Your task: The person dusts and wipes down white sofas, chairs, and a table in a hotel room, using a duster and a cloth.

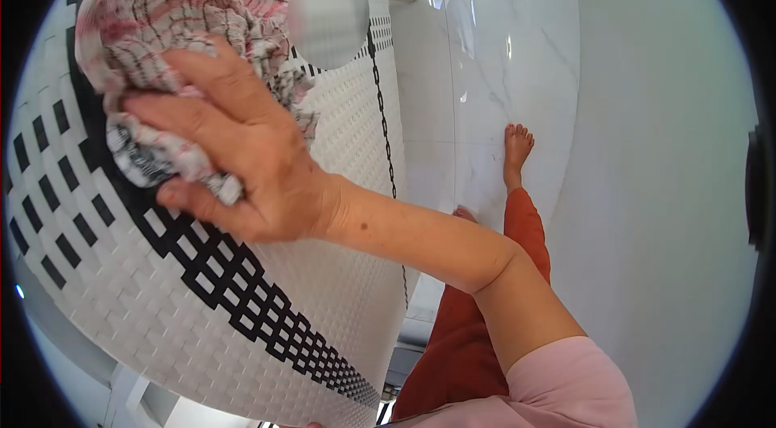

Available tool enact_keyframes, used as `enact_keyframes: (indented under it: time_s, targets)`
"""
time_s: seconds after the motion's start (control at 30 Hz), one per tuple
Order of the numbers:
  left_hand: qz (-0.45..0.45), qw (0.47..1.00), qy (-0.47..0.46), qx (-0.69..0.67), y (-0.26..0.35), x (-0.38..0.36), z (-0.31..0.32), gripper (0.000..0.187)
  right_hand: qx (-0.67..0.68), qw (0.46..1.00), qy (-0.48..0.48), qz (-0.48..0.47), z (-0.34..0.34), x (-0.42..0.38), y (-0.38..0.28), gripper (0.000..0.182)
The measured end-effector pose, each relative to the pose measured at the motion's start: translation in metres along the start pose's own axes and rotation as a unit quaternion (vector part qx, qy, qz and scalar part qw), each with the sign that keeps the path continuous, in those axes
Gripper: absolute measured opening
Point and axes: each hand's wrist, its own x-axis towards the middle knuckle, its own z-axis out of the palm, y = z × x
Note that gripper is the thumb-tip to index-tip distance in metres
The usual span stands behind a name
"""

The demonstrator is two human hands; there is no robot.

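Note:
My right hand (pixel 242 145) is closed on a crumpled checked cloth (pixel 178 4) in white, pink and black. Its fingers press the cloth against a white woven surface (pixel 267 266) with black strips, which looks like part of a piece of woven furniture. Part of the cloth bunches out beneath the thumb, and a larger loose fold spreads above the fingers. Of my left hand, only a small bit of skin (pixel 314 425) seems to show at the bottom edge; its fingers are hidden.
A blurred round patch (pixel 327 14) covers part of the woven surface. Glossy white floor tiles (pixel 485 40) lie to the right, where my bare foot (pixel 518 151) stands. A pale wall-like surface (pixel 647 145) fills the far right.

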Motion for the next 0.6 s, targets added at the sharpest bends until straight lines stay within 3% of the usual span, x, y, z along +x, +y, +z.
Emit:
enact_keyframes:
  time_s: [0.03,0.07,0.13,0.17,0.2,0.27,0.33,0.37,0.43,0.5,0.53,0.6]
  targets:
    - [0.042,0.988,0.131,0.076,0.015,0.003,-0.002,0.083,-0.015,1.000,0.012,0.014,-0.001,-0.003,0.021,0.045]
    - [0.044,0.987,0.135,0.071,0.026,0.009,-0.007,0.083,-0.029,0.999,0.024,0.029,-0.001,-0.001,0.043,0.046]
    - [-0.061,0.993,0.088,-0.052,0.055,0.027,-0.018,0.093,0.045,0.961,0.059,0.265,-0.018,0.015,0.088,0.050]
    - [-0.110,0.986,0.063,-0.112,0.069,0.036,-0.025,0.098,0.024,0.957,0.051,0.284,-0.025,0.018,0.086,0.049]
    - [-0.104,0.985,0.068,-0.117,0.078,0.050,-0.037,0.098,0.002,0.952,0.042,0.304,-0.025,0.022,0.088,0.049]
    - [0.009,1.000,0.014,-0.002,0.107,0.076,-0.062,0.105,0.039,0.957,0.028,0.286,0.000,0.022,0.032,0.049]
    - [0.069,0.989,0.105,-0.074,0.191,0.120,-0.096,0.101,-0.023,0.991,-0.036,0.124,0.017,0.025,-0.038,0.049]
    - [0.069,0.988,0.111,-0.077,0.208,0.127,-0.095,0.101,-0.021,0.994,-0.062,0.086,0.022,0.032,-0.056,0.050]
    - [0.259,0.904,0.338,-0.048,0.228,0.138,-0.097,0.063,-0.020,0.995,-0.090,0.047,0.031,0.058,-0.063,0.052]
    - [0.280,0.904,0.321,0.014,0.247,0.160,-0.110,0.059,0.024,0.991,-0.115,-0.056,0.036,0.106,-0.036,0.055]
    - [0.301,0.902,0.301,0.077,0.256,0.169,-0.116,0.056,0.028,0.991,-0.115,-0.058,0.038,0.116,-0.031,0.055]
    - [0.309,0.898,0.296,0.098,0.276,0.193,-0.128,0.047,0.050,0.991,-0.072,0.098,0.044,0.133,-0.019,0.052]
